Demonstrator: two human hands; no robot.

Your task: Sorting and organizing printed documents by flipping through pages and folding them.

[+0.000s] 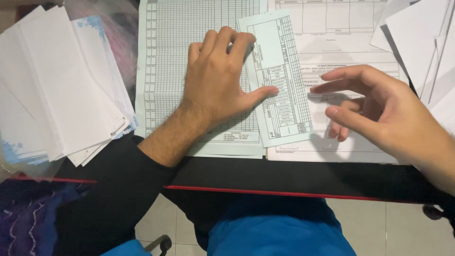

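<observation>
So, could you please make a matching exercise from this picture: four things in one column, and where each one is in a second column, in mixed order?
Things:
1. left hand
2. right hand
3. small printed slip
4. stack of white sheets

Places:
A. at the far left of the desk, fanned out
B. hovering open above the forms on the right
C. pressed flat on the slip's left edge and the big grid form
D. lying tilted between the two hands

Pairs: 1-C, 2-B, 3-D, 4-A
</observation>
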